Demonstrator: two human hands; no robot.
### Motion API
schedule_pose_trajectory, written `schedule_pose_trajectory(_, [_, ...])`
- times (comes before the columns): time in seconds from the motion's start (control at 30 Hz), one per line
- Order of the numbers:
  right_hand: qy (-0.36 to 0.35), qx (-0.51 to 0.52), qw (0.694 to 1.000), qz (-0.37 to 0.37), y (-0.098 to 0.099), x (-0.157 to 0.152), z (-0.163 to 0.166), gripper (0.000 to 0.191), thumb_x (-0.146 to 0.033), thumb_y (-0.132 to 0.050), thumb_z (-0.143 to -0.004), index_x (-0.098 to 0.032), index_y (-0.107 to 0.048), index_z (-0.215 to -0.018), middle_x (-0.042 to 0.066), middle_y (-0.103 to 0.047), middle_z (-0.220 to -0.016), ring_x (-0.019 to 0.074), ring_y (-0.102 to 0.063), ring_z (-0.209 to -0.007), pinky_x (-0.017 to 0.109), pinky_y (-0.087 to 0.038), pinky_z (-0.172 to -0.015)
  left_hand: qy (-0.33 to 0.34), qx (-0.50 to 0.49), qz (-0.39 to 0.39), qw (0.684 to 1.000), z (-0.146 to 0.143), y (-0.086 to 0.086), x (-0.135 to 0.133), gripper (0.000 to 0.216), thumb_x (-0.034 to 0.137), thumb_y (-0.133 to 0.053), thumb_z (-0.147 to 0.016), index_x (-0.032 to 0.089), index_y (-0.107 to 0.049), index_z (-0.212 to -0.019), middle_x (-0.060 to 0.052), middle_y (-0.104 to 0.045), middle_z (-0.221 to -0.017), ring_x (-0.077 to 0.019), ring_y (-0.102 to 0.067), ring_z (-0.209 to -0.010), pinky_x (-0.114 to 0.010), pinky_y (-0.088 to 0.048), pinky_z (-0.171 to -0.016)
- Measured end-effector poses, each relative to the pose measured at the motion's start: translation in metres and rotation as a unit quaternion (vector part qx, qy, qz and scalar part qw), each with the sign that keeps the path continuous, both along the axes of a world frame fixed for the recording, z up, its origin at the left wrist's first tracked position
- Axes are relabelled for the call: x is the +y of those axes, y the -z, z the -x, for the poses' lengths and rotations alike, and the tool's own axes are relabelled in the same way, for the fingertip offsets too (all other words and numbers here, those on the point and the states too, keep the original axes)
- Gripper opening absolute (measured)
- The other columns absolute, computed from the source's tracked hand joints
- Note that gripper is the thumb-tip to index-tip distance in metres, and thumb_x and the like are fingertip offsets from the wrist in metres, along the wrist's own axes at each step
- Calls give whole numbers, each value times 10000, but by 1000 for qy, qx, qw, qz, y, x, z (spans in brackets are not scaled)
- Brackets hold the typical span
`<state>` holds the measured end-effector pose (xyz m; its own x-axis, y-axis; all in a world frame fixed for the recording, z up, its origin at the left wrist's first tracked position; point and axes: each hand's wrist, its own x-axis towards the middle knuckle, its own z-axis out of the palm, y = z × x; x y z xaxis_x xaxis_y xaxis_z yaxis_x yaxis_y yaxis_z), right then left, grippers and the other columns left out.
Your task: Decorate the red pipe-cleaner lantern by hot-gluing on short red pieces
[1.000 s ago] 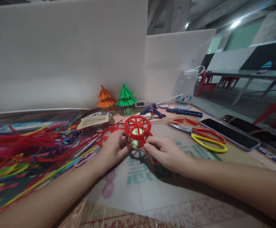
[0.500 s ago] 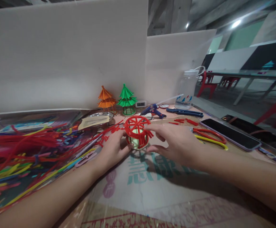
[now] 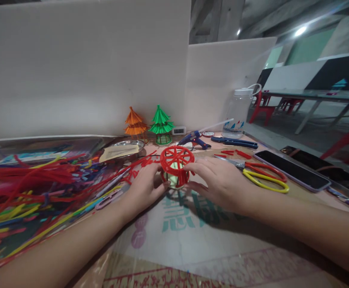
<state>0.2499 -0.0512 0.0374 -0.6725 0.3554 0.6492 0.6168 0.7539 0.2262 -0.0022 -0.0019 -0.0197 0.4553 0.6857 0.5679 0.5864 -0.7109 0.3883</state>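
A small round pavilion (image 3: 177, 158) made of red pipe cleaners stands upright in front of me, with a spoked wheel-like top and a pale base. My left hand (image 3: 147, 182) grips its left side, thumb low by the base and fingers behind. On the opposite side, my right hand (image 3: 222, 178) curves around it, index finger at the rim and thumb near the base. The far fingers of both hands are partly hidden. Under the pavilion lies a clear sheet (image 3: 174, 240) over printed lettering. Scissors (image 3: 264, 178) with red and yellow handles rest beside my right hand.
Behind stand an orange tower (image 3: 135, 122) and a green tower (image 3: 161, 126). A glue gun (image 3: 194, 138), blue pliers-like tool (image 3: 234, 142), water bottle (image 3: 237, 114) and phone (image 3: 293, 170) lie to the right. Pipe cleaners (image 3: 27, 188) and a metal dish (image 3: 126, 149) are at left.
My right hand has moved in against the pavilion's right side, uncovering more of the scissors. The red strips at that side sit closer in under the rim. My left hand stays on the pavilion.
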Motion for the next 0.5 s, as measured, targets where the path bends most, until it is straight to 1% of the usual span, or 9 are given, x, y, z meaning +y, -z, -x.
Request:
schedule_pose_trajectory(0.13, [8, 5, 1000, 23, 2, 2, 0, 217, -294, -548, -1019, -151, -610, -1171, 101, -740, -943, 235, -680, -879, 345, -486, -735, 1, 0, -6, 1000, 0, 0, 1, 340, 261, -684, -846, 204, -632, -1177, -123, -719, -1169, -326, -669, -1104, -500, -508, -1004])
schedule_pose_trajectory(0.27, [-4, 0, 1000, 6, 1, 1, -1, 231, -279, -541, -1023, -126, -604, -1183, 112, -742, -953, 241, -687, -888, 350, -482, -740, 0, 5, -4, 1000, 0, 0, 1, 353, 256, -687, -846, 206, -626, -1191, -121, -717, -1170, -323, -668, -1109, -492, -510, -1006])
schedule_pose_trajectory(0.4, [-5, -3, 1000, -9, 1, 0, -2, 230, -318, -523, -1039, -145, -608, -1165, 100, -748, -937, 234, -690, -856, 346, -477, -722, 3, 8, 4, 1000, 0, 0, 1, 362, 243, -689, -845, 200, -623, -1198, -123, -712, -1184, -315, -668, -1097, -478, -515, -994])
schedule_pose_trajectory(0.5, [4, 0, 1000, -2, 2, 0, -2, 230, -335, -537, -1032, -160, -616, -1157, 93, -754, -930, 234, -696, -857, 349, -486, -729, 2, 11, 5, 1000, 0, -1, 1, 370, 236, -687, -841, 199, -623, -1204, -124, -712, -1181, -315, -667, -1097, -478, -515, -993])
